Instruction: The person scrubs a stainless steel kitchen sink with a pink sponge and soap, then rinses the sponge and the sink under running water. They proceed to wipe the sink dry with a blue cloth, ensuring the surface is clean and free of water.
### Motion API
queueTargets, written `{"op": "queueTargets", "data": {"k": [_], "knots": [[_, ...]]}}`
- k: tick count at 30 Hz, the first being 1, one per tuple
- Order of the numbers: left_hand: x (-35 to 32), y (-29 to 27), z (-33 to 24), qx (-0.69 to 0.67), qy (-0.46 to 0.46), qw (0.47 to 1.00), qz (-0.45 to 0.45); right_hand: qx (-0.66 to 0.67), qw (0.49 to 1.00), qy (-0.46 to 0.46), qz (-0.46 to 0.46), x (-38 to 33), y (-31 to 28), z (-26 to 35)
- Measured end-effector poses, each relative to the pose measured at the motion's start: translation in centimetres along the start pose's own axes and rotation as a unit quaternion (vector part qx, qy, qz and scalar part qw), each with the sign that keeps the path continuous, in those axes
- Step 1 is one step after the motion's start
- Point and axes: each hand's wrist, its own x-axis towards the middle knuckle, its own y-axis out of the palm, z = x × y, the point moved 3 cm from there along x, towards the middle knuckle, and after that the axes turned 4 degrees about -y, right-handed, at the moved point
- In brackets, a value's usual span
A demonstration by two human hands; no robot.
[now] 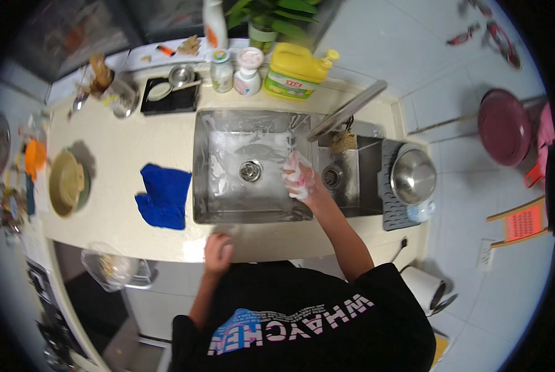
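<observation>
Scrubbing of the large stainless-steel sink basin is shown, viewed from above. The right hand is reached over the basin's right wall and is covered in white foam; its fingers are curled around a small pale pink-and-white scrubbing pad, the kind of which cannot be told exactly under the suds. The pad is pressed against the inner right side of the basin, close to the divider, where lather is spread across the floor around the round metal drain. The left hand is laid flat and holds nothing, resting on the front edge of the cream-coloured bench, apparently as a brace while the body is leaned forward.

The long steel tap spout is swung aside to the right, above the smaller second basin, so that the large basin is left unobstructed. A crumpled blue cloth is placed on the bench just left of the sink, within reach. A yellow detergent jug with a handle is stood behind the sink beside two small white jars. An upturned steel bowl is set on the grey ribbed draining mat to the right, presumably to dry. A round woven basket is kept well apart at the far left.
</observation>
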Motion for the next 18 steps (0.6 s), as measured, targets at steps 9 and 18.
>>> {"op": "queueTargets", "data": {"k": [9,18], "knots": [[-25.4,-5.7,12.2,-0.262,-0.759,0.59,-0.087,-0.112,0.991,-0.007,-0.07,4.4,4.2,-2.9],[-27.9,-4.4,7.7,-0.53,-0.592,0.606,-0.032,-0.216,0.963,-0.113,-0.113,6.5,11.7,0.7]]}}
